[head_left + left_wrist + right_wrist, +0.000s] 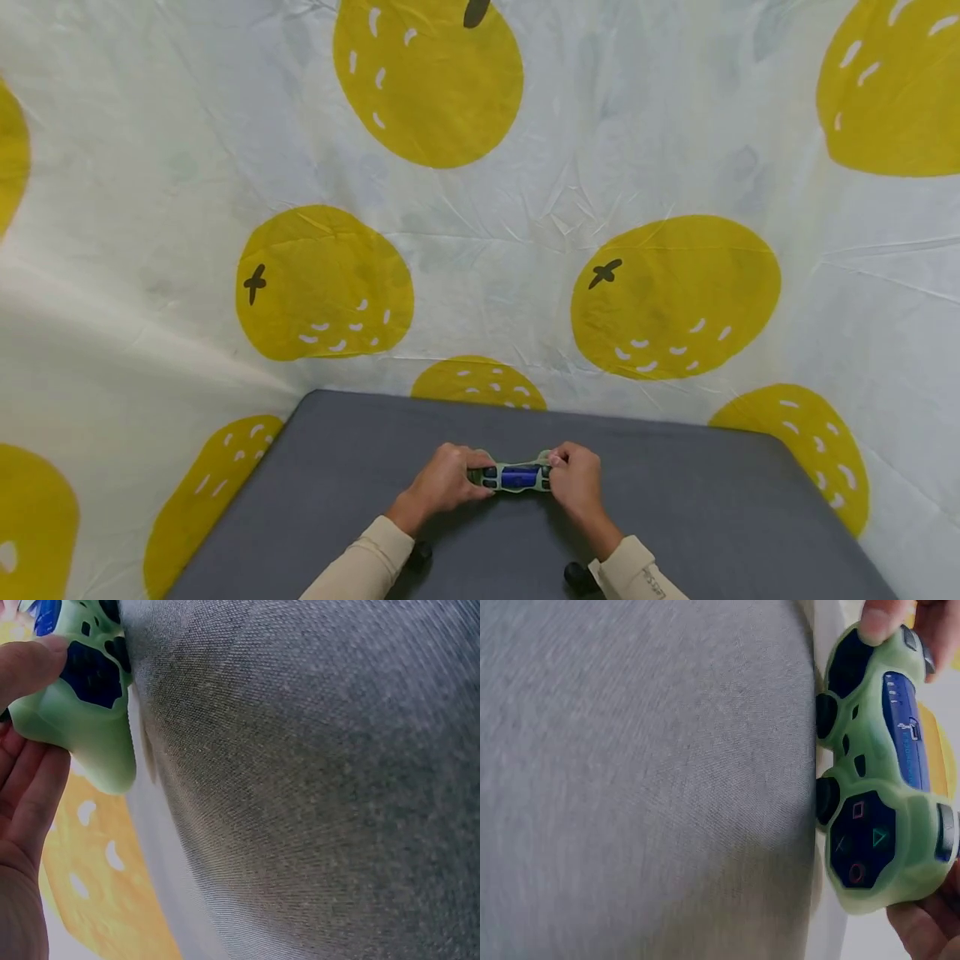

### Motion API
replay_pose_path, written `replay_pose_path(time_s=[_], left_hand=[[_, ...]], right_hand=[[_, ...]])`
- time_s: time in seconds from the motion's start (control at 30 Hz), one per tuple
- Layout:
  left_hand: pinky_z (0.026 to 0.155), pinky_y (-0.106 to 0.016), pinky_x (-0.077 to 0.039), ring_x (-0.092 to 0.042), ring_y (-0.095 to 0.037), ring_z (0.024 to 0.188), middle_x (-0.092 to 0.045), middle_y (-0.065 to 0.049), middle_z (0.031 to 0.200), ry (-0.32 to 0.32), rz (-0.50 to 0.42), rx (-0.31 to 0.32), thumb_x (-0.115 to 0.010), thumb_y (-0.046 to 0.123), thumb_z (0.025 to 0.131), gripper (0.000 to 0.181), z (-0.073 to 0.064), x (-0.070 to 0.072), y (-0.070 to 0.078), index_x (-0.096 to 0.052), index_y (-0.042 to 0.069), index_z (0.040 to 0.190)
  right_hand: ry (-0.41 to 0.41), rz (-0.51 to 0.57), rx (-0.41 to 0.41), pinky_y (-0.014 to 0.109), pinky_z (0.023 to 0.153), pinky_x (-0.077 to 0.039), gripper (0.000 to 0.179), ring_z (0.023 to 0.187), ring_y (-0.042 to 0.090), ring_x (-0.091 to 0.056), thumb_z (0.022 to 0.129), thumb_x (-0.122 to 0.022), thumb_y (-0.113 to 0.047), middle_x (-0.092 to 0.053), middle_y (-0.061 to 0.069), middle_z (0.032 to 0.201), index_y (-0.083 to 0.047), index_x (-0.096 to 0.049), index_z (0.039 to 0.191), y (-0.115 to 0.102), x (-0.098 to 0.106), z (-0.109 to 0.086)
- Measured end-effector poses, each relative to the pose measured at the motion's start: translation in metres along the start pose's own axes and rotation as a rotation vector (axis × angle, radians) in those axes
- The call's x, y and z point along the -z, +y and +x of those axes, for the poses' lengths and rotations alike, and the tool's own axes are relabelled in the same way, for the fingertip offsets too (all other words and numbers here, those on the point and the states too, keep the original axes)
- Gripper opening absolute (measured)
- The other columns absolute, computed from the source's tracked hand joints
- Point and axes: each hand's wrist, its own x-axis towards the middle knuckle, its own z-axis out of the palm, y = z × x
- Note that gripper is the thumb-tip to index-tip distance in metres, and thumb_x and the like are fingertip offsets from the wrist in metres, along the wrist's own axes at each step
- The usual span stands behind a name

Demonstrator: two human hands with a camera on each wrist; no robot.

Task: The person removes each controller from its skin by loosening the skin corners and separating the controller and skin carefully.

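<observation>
A blue game controller in a pale green rubbery cover is held between both hands, low over the grey table in the head view. My left hand grips one end, its thumb on the dark direction-pad area in the right wrist view. The other end is held by my right hand, whose fingers show under the cover's edge beside the symbol buttons. A blue strip with a small port faces up from the controller, and its two black thumbsticks point toward the table side. The cover follows the controller's shape, with cut-outs around the buttons.
The grey cloth-covered table spreads around the hands. Behind it and at its sides hangs a white curtain printed with large yellow fruit. Black devices sit by both wrists, next to beige sleeves.
</observation>
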Motion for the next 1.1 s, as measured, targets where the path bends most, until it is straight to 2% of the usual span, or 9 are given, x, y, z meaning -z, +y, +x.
replay_pose_path(time_s=[0.17,0.23,0.3,0.47,0.63,0.8,0.87,1.0,1.1], left_hand=[[0.074,-0.018,-0.055,-0.071,-0.008,0.082,-0.081,0.006,0.099,-0.016,0.080,-0.022,-0.091,0.028,0.080,0.030,0.003,0.002,0.004,-0.083,0.018,0.107],[0.074,-0.020,-0.055,-0.070,-0.008,0.082,-0.080,0.006,0.099,-0.024,0.114,-0.028,-0.092,0.028,0.079,0.031,0.004,0.003,0.006,-0.083,0.017,0.106],[0.073,-0.021,-0.054,-0.069,-0.008,0.080,-0.080,0.007,0.097,-0.036,0.141,-0.026,-0.092,0.029,0.078,0.030,0.005,0.004,0.009,-0.083,0.017,0.104],[0.071,-0.019,-0.050,-0.063,-0.004,0.073,-0.080,0.010,0.094,-0.062,0.196,-0.024,-0.091,0.033,0.079,0.028,0.007,0.003,0.013,-0.083,0.018,0.101],[0.073,-0.021,-0.051,-0.063,-0.004,0.073,-0.080,0.009,0.094,-0.074,0.221,-0.014,-0.091,0.035,0.080,0.028,0.009,0.002,0.015,-0.083,0.018,0.102],[0.070,-0.020,-0.051,-0.064,-0.005,0.074,-0.080,0.008,0.094,-0.063,0.212,-0.015,-0.091,0.032,0.079,0.028,0.013,0.002,0.015,-0.083,0.018,0.101],[0.069,-0.019,-0.050,-0.063,-0.005,0.073,-0.080,0.008,0.093,-0.071,0.194,-0.005,-0.091,0.032,0.079,0.028,0.014,0.002,0.015,-0.083,0.017,0.101],[0.069,-0.019,-0.049,-0.061,-0.004,0.072,-0.080,0.007,0.091,-0.073,0.145,0.027,-0.091,0.031,0.080,0.027,0.015,0.002,0.015,-0.084,0.016,0.101],[0.069,-0.019,-0.049,-0.060,-0.004,0.071,-0.080,0.007,0.090,-0.064,0.134,0.038,-0.091,0.030,0.079,0.027,0.017,0.003,0.016,-0.084,0.016,0.101]], right_hand=[[-0.132,-0.060,0.019,0.028,0.060,-0.035,0.028,0.059,0.013,-0.040,0.092,-0.054,0.009,-0.049,0.003,0.066,-0.007,-0.052,0.069,-0.003,0.003,0.003],[-0.186,-0.042,0.024,0.027,0.060,-0.027,0.030,0.058,0.012,-0.028,0.090,-0.048,0.010,-0.036,-0.001,0.065,-0.010,-0.043,0.068,-0.007,0.005,0.005],[-0.216,-0.007,0.026,0.028,0.060,-0.025,0.029,0.058,0.012,-0.023,0.087,-0.044,0.011,-0.032,-0.002,0.065,-0.011,-0.041,0.068,-0.011,0.006,0.007],[-0.249,0.081,-0.059,0.030,0.062,-0.032,0.032,0.058,0.013,-0.028,0.094,-0.043,0.009,-0.037,0.000,0.065,-0.011,-0.042,0.069,-0.016,0.007,0.008],[-0.239,0.118,-0.090,0.032,0.068,-0.047,0.033,0.065,0.014,-0.051,0.099,-0.053,0.006,-0.065,0.010,0.077,-0.005,-0.050,0.069,-0.014,0.009,0.008],[-0.322,0.093,-0.055,0.028,0.058,-0.033,0.031,0.057,0.013,-0.035,0.099,-0.056,0.002,-0.047,0.001,0.065,-0.005,-0.055,0.069,-0.011,0.007,0.010],[-0.327,0.081,-0.050,0.029,0.058,-0.034,0.029,0.058,0.013,-0.037,0.097,-0.065,-0.002,-0.048,0.000,0.066,-0.005,-0.057,0.069,-0.009,0.006,0.010],[-0.269,0.017,-0.035,0.030,0.065,-0.043,0.023,0.069,0.014,-0.050,0.082,-0.088,-0.012,-0.064,0.003,0.080,-0.009,-0.066,0.079,-0.005,0.004,0.011],[-0.234,-0.027,0.009,0.031,0.068,-0.044,0.024,0.073,0.015,-0.052,0.078,-0.092,-0.012,-0.066,0.004,0.083,-0.009,-0.067,0.079,-0.002,0.004,0.012]])
